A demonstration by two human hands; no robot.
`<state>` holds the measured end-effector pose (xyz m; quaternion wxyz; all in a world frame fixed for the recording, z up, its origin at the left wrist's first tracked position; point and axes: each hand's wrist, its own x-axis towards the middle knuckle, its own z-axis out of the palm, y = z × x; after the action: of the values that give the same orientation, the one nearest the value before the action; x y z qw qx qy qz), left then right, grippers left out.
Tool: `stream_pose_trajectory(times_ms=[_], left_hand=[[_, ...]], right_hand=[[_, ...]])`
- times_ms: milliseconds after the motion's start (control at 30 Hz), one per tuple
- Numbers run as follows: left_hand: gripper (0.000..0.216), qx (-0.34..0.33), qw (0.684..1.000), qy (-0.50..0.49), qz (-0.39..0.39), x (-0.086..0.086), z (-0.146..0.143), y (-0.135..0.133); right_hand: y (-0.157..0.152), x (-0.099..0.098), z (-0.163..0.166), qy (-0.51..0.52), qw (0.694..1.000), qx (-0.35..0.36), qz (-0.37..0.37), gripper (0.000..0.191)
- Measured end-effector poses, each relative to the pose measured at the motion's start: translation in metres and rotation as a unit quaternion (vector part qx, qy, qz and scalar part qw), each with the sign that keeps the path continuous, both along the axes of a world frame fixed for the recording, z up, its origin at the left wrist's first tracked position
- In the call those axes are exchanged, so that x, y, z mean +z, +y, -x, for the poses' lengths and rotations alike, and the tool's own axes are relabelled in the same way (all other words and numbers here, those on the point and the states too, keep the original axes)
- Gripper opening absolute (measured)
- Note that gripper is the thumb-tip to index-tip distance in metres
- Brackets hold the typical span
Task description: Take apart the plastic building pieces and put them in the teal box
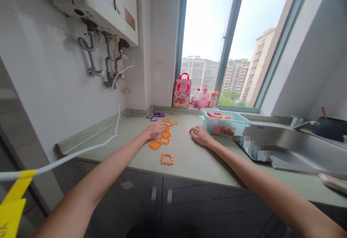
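Note:
My left hand [156, 130] reaches over a cluster of orange notched plastic building pieces [165, 134], fingers extended and touching some of them; part of the cluster is hidden under it. Closer to the counter's front edge lies a single orange square frame piece [167, 159], apart from the others. Behind the left hand sit several purple notched pieces [154, 119]. My right hand [200, 135] rests on the counter, loosely bent with fingers somewhat apart, and nothing shows in it. Just beyond it stands a light teal plastic tub [226, 124] with red and orange pieces [217, 115] inside.
A sink [295, 147] with a faucet is at the right, and a dark flat device [253, 149] lies by its rim. Bottles [204, 98] and a red-and-pink package [182, 91] line the window. A white cable [89, 149] crosses the left side below a water heater [100, 7].

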<state>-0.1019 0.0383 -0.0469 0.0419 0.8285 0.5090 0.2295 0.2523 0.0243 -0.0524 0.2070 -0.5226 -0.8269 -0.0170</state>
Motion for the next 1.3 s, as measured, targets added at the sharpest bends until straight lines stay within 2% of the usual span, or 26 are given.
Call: stream_pose_trajectory(times_ms=[167, 367, 600, 767, 1033, 1167, 1300], left_hand=[[0.089, 0.078, 0.997, 0.018, 0.016, -0.001, -0.003, 0.02], [0.073, 0.04, 0.998, 0.037, 0.011, 0.008, -0.006, 0.049], [0.064, 0.001, 0.999, 0.048, 0.02, 0.013, -0.004, 0.073], [0.059, -0.044, 0.996, 0.068, 0.024, 0.014, -0.011, 0.067], [0.052, -0.163, 0.982, 0.097, 0.003, 0.022, -0.049, 0.042], [0.049, -0.186, 0.978, 0.092, -0.008, 0.023, -0.059, 0.034], [0.048, -0.178, 0.981, 0.078, -0.019, 0.025, -0.062, 0.028]], right_hand=[[0.006, 0.007, 0.013, -0.017, 0.999, -0.029, 0.007, 0.032], [0.021, 0.013, 0.029, -0.028, 0.998, -0.057, 0.006, 0.042], [0.021, 0.017, 0.015, -0.061, 0.998, 0.004, 0.012, 0.043], [0.032, 0.013, 0.01, -0.047, 0.999, 0.022, 0.014, 0.047], [0.038, 0.009, 0.009, -0.031, 0.999, 0.03, 0.022, 0.063], [0.041, 0.01, 0.006, -0.04, 0.997, 0.044, 0.047, 0.047], [0.042, 0.013, 0.003, -0.028, 0.994, 0.091, 0.048, 0.037]])
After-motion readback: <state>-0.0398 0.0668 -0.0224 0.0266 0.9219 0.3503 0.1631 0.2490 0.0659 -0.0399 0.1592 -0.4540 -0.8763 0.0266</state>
